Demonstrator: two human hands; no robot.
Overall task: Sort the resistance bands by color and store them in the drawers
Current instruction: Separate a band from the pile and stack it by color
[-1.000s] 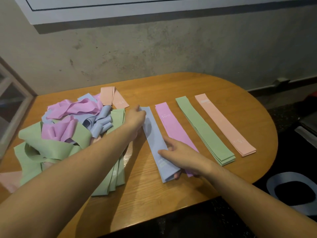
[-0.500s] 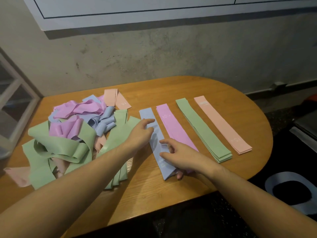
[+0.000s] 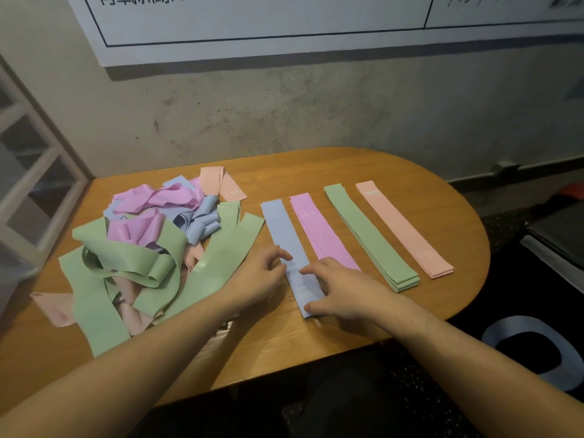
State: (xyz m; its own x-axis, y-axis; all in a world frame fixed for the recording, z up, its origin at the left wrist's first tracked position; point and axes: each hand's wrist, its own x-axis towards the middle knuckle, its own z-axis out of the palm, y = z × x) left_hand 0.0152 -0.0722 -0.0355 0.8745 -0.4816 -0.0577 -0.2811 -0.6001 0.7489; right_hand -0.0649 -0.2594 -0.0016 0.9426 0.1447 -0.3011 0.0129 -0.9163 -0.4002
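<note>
**Both hands now at the near end of the blue band**

Since the earlier frames the left hand (image 3: 260,275) has drawn back from the far end of the blue band (image 3: 286,240) toward its near half, and the camera view has tilted upward to show more of the wall.

1. Left grip: the hand lies at the left edge of the blue band, fingers loosely curled, with the fingertips touching the band's surface. No pinch is visible.
2. Right grip: the right hand (image 3: 343,290) lies on the near end of the same band, fingers spread and pressing it flat to the worktop (image 3: 410,172). The thumb rests at the band's near corner.
3. Blue band position: it lies flat and straight on the worktop, between the two hands at its near end and extending away from them toward the wall.
4. Sorted row, left to right: blue band, pink band (image 3: 319,232), green stack (image 3: 368,235), peach stack (image 3: 403,227). All lie flat, roughly parallel, apart from each other. The right hand covers the near end of the pink band.
5. Unsorted pile (image 3: 148,248): a tangle of green, pink, blue and peach bands lies on the left half of the worktop, just beside the left forearm.
6. Surroundings: a white board (image 3: 252,23) with printed characters hangs on the grey wall above.
</note>
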